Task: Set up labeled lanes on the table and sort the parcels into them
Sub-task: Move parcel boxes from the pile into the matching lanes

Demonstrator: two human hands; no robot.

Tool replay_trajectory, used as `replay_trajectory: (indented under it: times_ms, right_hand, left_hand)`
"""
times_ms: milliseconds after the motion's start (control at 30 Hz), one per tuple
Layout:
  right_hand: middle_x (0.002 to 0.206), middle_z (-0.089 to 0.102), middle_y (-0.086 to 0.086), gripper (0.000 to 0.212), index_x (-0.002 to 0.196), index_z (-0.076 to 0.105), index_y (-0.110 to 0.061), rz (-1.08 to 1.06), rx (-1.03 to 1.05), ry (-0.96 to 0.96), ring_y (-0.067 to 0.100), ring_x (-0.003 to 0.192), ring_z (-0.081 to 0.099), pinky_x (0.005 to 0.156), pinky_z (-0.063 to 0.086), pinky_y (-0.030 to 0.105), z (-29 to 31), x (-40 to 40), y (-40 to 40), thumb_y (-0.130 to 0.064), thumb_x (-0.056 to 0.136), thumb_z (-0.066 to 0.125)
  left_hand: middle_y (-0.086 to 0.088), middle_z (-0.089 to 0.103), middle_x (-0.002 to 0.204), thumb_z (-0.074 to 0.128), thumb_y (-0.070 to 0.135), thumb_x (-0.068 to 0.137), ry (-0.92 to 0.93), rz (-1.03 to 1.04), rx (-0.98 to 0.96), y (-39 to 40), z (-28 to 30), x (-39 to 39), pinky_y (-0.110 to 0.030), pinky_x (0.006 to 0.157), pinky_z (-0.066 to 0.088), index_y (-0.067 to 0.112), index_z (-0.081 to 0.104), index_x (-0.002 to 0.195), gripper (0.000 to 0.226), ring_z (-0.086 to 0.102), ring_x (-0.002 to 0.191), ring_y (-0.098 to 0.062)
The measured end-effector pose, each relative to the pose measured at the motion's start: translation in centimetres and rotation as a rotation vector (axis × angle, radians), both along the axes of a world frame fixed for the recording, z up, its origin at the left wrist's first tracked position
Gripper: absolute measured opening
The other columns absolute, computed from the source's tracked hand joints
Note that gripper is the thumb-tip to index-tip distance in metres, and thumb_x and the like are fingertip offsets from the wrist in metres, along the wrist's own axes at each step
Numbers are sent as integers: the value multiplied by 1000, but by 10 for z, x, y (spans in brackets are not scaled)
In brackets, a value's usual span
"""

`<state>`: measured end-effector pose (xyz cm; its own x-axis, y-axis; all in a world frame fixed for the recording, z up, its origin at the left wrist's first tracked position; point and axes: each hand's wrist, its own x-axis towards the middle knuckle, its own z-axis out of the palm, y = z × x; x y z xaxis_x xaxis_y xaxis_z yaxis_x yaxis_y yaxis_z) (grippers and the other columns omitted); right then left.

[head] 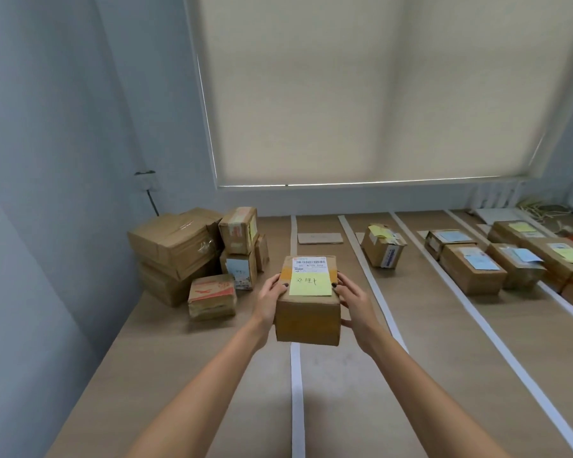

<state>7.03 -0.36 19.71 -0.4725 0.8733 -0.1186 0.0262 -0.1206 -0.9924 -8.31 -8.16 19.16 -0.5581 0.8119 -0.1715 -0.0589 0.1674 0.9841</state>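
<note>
Both hands clamp parcel sides | upright, label end away | over tape strip

Soft, even daylight filters through the drawn roller blind, with a thin bright line along its lower edge. The room is moderately dim, bluish on the walls. Faint shadows lie beneath the forearms on the worktop. Wide-angle distortion bends the edges; the far right parcels look slightly soft.

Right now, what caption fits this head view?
Both hands, left and right, hold a yellow-noted parcel above a taped lane line.
</note>
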Motion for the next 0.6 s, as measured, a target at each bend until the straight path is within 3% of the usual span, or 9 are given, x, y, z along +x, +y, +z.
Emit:
replay_trajectory:
  times_ms: [67, 200, 300, 367, 433, 600]
  right_hand:
    - [114, 58, -10, 31, 125, 48, -41, 5, -12, -12, 10, 103, 53, 76, 45, 35, -7, -1, 3, -28, 97, 44]
    - [131, 49, -2, 41, 137, 42, -36, -1, -33, -64, 20, 118, 48, 90, 47, 43, -18, -3, 14, -30, 96, 46]
    - [124, 54, -2, 36, 130, 43, -42, -8, -47, -65, 14, 109, 52, 74, 48, 31, -23, -1, 21, -27, 97, 44]
    - [111, 60, -13, 37, 131, 41, -43, -13, -53, -63, 8, 100, 55, 66, 47, 25, -27, 2, 29, -26, 98, 42]
    - [108, 59, -20, 42, 137, 36, -40, -15, -56, -73, 5, 97, 55, 65, 47, 22, -33, 7, 39, -27, 98, 42]
    - [118, 52, -18, 48, 142, 29, -39, -9, -99, -109, 3, 96, 53, 63, 44, 17, -54, 27, 73, -29, 98, 44]
  left_hand:
    - [3, 62, 109, 41, 37, 97, -21, -11, -11, 5, -7, 0, -29, 67, 54, 31, 39, 135, 39, 63, 95, -18]
    - [1, 60, 112, 41, 35, 98, -50, -1, -13, 18, -19, 0, -28, 68, 52, 30, 38, 136, 39, 61, 96, -18]
    - [3, 58, 111, 39, 33, 99, -65, -19, -14, 28, -27, 3, -27, 68, 51, 30, 36, 137, 39, 60, 96, -16]
    - [5, 58, 108, 40, 31, 99, -68, -18, -20, 36, -31, 7, -28, 71, 52, 29, 36, 138, 39, 59, 96, -15]
    - [10, 58, 104, 40, 30, 99, -73, -32, -28, 46, -35, 12, -25, 67, 51, 31, 36, 136, 38, 59, 94, -12]
    - [15, 56, 104, 41, 31, 98, -94, -82, -54, 80, -49, 33, -21, 64, 45, 36, 36, 133, 36, 56, 94, -9]
